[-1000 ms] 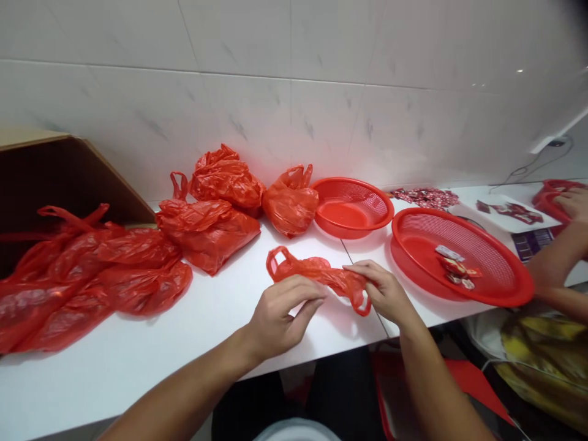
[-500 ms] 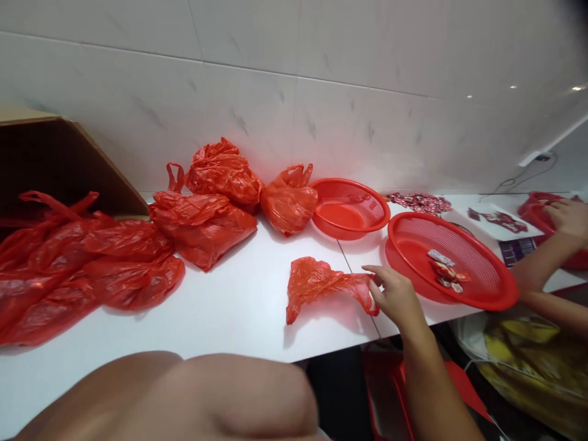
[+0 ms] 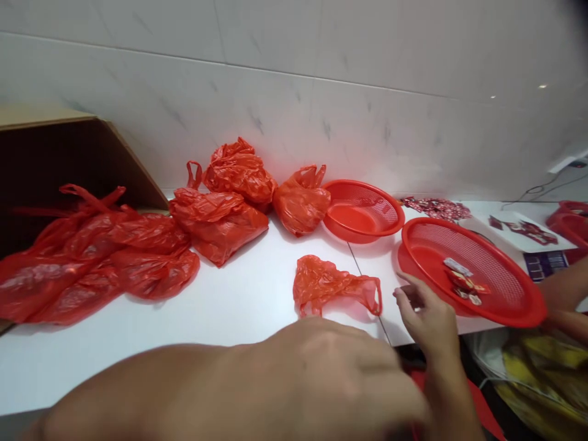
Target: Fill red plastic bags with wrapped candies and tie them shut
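A crumpled empty red plastic bag (image 3: 333, 285) lies loose on the white table (image 3: 229, 306). My right hand (image 3: 429, 315) hovers just right of it with fingers apart, holding nothing, next to the rim of a large red mesh basket (image 3: 500, 306). Several wrapped sweets (image 3: 462, 282) lie in that basket. My left hand and forearm (image 3: 285, 386) fill the bottom of the view, very close to the camera and blurred; its fingers cannot be made out.
Filled red bags (image 3: 229, 202) stand by the tiled wall, with a second red basket (image 3: 362, 211) beside them. A heap of red bags (image 3: 92, 263) spills from a cardboard box (image 3: 55, 153) at left. Another person's arm (image 3: 565, 294) reaches in at right.
My left hand let go of the bag and swung up close to the camera. My right hand released the bag's handle and moved right; the bag now lies alone on the table.
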Action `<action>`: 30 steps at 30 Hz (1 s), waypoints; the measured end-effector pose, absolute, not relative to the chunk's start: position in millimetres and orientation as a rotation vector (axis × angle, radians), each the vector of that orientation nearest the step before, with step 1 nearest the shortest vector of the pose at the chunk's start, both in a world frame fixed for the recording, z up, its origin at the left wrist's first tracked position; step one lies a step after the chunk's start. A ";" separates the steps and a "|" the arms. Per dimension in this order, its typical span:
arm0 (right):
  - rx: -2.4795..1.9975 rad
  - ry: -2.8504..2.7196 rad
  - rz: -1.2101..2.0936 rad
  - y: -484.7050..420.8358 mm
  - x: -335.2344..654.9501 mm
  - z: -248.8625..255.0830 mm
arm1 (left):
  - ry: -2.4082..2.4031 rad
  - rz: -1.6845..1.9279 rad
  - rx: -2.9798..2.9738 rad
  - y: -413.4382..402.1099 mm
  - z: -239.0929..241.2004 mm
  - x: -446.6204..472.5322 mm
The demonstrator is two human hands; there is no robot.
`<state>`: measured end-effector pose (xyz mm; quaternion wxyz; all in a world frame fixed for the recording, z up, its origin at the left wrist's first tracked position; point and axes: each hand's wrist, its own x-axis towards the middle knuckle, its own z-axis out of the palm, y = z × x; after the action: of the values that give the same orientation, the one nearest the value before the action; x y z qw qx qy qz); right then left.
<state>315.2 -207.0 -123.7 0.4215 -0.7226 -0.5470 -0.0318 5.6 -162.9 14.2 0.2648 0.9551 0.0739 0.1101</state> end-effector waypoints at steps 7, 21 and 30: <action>-1.576 -1.802 0.131 -189.1 242.4 -154.1 | 0.965 0.167 2.912 -111.8 -146.7 53.9; -2.079 -1.895 0.164 -162.5 244.1 -186.2 | 1.431 0.442 3.116 -34.5 -96.7 50.9; -2.176 -1.763 0.208 -162.7 241.1 -163.7 | 0.470 0.813 3.356 -95.7 -115.5 81.2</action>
<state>241.1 -162.7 -163.7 0.1658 -0.7640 -0.6192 0.0729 81.2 -95.7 -115.5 -0.1710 0.9488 0.1329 0.2299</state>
